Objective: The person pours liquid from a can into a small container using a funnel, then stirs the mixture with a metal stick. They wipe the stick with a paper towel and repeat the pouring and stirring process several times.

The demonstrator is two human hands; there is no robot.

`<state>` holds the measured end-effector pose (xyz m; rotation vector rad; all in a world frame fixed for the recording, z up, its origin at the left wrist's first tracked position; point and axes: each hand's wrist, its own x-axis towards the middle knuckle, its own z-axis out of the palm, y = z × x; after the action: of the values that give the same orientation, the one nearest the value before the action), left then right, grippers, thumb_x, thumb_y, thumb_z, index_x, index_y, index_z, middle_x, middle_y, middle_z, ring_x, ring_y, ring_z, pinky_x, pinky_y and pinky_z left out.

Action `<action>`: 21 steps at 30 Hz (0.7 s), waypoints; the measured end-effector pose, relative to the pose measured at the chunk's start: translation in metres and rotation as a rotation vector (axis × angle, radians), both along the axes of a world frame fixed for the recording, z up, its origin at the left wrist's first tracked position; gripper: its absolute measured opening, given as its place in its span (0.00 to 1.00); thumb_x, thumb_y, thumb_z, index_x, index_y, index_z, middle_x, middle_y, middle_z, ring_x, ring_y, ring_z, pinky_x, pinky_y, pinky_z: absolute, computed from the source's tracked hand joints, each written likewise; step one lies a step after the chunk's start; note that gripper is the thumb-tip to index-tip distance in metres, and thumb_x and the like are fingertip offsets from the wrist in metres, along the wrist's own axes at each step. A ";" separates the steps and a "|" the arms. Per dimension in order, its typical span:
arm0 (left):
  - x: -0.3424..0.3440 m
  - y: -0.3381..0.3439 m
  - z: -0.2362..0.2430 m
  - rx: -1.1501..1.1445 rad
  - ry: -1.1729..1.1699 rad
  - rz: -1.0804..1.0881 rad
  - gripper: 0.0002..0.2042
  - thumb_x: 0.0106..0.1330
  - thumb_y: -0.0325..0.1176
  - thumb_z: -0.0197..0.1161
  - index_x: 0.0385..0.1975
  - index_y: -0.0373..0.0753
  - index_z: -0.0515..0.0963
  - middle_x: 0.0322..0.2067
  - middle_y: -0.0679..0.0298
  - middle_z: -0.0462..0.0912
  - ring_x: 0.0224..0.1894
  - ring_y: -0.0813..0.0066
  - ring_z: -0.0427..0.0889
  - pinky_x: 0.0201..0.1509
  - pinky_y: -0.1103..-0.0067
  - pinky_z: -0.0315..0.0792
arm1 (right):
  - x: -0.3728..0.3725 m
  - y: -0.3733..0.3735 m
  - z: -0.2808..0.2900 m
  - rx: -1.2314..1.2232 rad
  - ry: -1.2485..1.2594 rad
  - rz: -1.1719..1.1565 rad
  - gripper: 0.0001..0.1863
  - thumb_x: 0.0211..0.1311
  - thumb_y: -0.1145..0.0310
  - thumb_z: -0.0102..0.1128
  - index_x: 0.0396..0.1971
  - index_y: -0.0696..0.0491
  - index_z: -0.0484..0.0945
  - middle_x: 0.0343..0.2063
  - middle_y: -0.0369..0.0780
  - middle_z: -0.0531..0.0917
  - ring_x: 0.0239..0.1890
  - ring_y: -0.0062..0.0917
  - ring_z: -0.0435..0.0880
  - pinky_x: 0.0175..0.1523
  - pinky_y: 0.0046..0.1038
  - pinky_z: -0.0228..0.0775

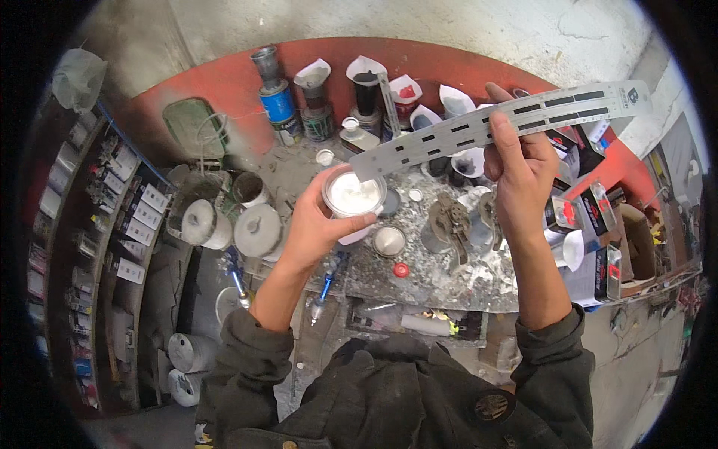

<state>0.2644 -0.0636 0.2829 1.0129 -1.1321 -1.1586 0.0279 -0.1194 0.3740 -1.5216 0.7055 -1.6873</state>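
- Above the bench (pixel 486 288), as the head view showed, the left hand (pixel 315 221) held a clear cup (pixel 381 196), fingers curled round the wall and thumb along the near side; the grip was snug, apparently to keep the mouth up and steady.
- White paste (pixel 355 193) lay in the cup, uneven on top; its depth could not be told.
- The right hand (pixel 523 161) gripped a pale slotted strip (pixel 449 136), thumb on the near face, fingers behind. It held well away from the lower end, probably so that end could reach the cup while the hand stayed clear.
- The strip sloped down leftward to the cup's mouth; whether it touched the paste could not be told.
- Beyond the cup stood a white-capped bottle (pixel 359 140), a blue can (pixel 278 108) with a grey cup (pixel 266 66) on top, and several paper cones, mouths up; 1 cone (pixel 405 90) showed red inside.
- Nearer the body, a round tin (pixel 390 254) looked pale on top, with a red cap (pixel 401 269) beside it.
- Leftward, 2 lidded tubs (pixel 258 228) hid their contents.
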 end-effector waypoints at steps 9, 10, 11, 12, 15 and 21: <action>0.039 -0.013 -0.010 0.006 0.024 0.096 0.36 0.49 0.23 0.78 0.61 0.32 0.70 0.53 0.59 0.79 0.55 0.71 0.79 0.61 0.74 0.73 | 0.018 -0.022 -0.039 0.101 -0.067 -0.094 0.19 0.73 0.66 0.59 0.57 0.61 0.78 0.24 0.28 0.76 0.19 0.08 0.65 0.23 0.15 0.54; 0.041 -0.014 -0.012 0.004 0.021 0.095 0.36 0.49 0.23 0.78 0.61 0.32 0.70 0.54 0.58 0.79 0.55 0.71 0.79 0.61 0.74 0.73 | 0.018 -0.023 -0.046 0.108 -0.062 -0.123 0.19 0.73 0.66 0.59 0.57 0.62 0.78 0.24 0.28 0.76 0.19 0.08 0.65 0.23 0.16 0.55; 0.046 -0.011 -0.011 0.002 0.010 0.107 0.36 0.49 0.23 0.78 0.61 0.31 0.69 0.54 0.58 0.79 0.56 0.71 0.79 0.61 0.73 0.73 | 0.022 -0.023 -0.055 0.114 -0.049 -0.121 0.19 0.72 0.66 0.60 0.56 0.61 0.79 0.24 0.29 0.77 0.20 0.08 0.66 0.24 0.15 0.55; 0.048 -0.011 -0.012 -0.003 0.005 0.109 0.36 0.49 0.23 0.78 0.61 0.31 0.69 0.54 0.58 0.79 0.56 0.71 0.79 0.61 0.73 0.73 | 0.023 -0.023 -0.066 0.157 -0.005 -0.125 0.18 0.72 0.66 0.60 0.56 0.60 0.79 0.26 0.29 0.79 0.22 0.08 0.68 0.26 0.14 0.57; 0.054 -0.011 -0.014 -0.013 -0.002 0.105 0.37 0.48 0.23 0.78 0.61 0.32 0.69 0.54 0.58 0.79 0.56 0.71 0.79 0.62 0.74 0.73 | 0.035 -0.017 -0.100 0.143 0.195 -0.160 0.17 0.71 0.66 0.61 0.55 0.57 0.81 0.27 0.31 0.81 0.24 0.12 0.72 0.29 0.19 0.64; 0.060 -0.015 -0.018 -0.027 -0.068 0.102 0.37 0.47 0.23 0.78 0.61 0.31 0.69 0.54 0.58 0.79 0.57 0.71 0.78 0.62 0.74 0.72 | 0.057 -0.006 -0.129 0.113 0.591 -0.060 0.15 0.69 0.67 0.62 0.51 0.58 0.83 0.36 0.39 0.88 0.28 0.15 0.76 0.35 0.21 0.69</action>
<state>0.3248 -0.0784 0.2647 1.0836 -1.1335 -1.0321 0.0844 -0.1251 0.2451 -1.9472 1.1349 -1.2047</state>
